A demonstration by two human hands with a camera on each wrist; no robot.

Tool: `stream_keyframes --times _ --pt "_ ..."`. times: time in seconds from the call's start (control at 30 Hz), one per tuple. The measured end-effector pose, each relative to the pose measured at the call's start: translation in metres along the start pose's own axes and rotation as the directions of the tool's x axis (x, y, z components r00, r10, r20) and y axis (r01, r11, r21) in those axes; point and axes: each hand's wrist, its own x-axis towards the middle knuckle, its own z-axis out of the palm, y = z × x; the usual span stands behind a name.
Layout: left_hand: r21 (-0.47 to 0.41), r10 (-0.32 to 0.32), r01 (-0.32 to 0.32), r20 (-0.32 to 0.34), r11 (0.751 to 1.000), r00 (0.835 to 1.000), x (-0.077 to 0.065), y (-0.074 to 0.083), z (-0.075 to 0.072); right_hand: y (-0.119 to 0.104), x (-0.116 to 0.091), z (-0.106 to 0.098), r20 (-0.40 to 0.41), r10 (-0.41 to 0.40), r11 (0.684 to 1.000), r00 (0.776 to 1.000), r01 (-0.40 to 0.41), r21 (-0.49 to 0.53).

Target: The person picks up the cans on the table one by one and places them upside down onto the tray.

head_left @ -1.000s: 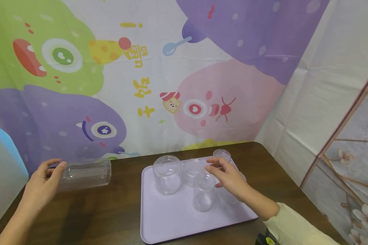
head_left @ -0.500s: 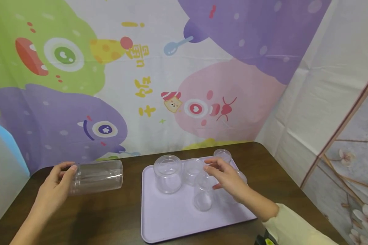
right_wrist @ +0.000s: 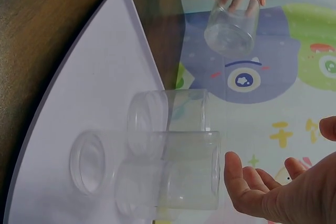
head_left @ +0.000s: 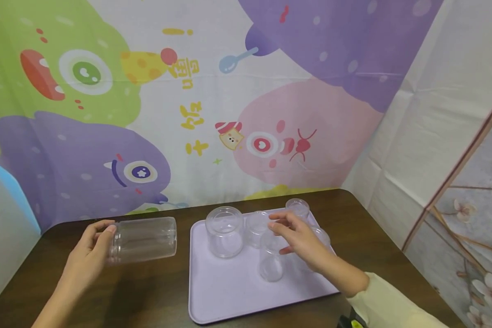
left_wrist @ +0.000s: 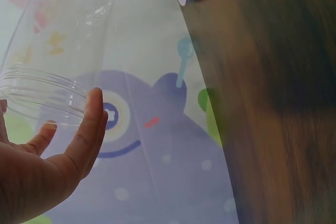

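Observation:
My left hand (head_left: 88,253) grips a clear plastic jar (head_left: 147,238) by its ridged mouth end. The jar lies sideways in the air over the table, left of the lilac tray (head_left: 229,296), its base pointing right. In the left wrist view, fingers and thumb spread around the jar's (left_wrist: 63,40) neck. Over the tray hovers my right hand (head_left: 301,241), fingers loosely bent and holding nothing. A tall narrow clear jar (head_left: 271,266) stands upright just below it; the right wrist view shows a small gap between the fingertips (right_wrist: 233,166) and that jar's rim.
A wide clear jar (head_left: 225,241) stands at the tray's left, with a shorter jar (head_left: 255,233) beside it. Another jar (head_left: 297,207) is at the back right corner, and one more (head_left: 321,236) is partly hidden behind my right hand. A printed cloth (head_left: 205,182) backs the dark table (head_left: 164,291).
My left hand has carried the held jar rightwards, closer to the tray. The right hand has barely shifted, and the jars on the tray stay in place.

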Motion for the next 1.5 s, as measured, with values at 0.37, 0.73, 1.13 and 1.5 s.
stream_keyframes --times 0.37,0.73,1.13,1.5 --pt "-0.065 -0.003 0.005 0.041 0.998 0.999 -0.007 0.009 0.011 0.002 0.001 0.007 -0.007 0.014 0.999 1.0 -0.014 0.034" --pt "-0.18 0.021 -0.018 0.015 0.983 1.0 -0.01 0.014 0.021 0.001 0.001 0.011 0.011 0.011 0.999 1.0 -0.011 0.048" --pt "-0.249 0.01 -0.002 0.029 0.968 1.0 -0.012 0.02 0.028 -0.001 0.001 0.019 0.022 0.004 0.997 1.0 -0.006 0.077" --pt "-0.231 0.004 0.003 0.029 0.973 1.0 -0.014 0.023 0.033 0.0 0.003 0.027 0.061 0.004 0.997 0.998 -0.009 0.073"
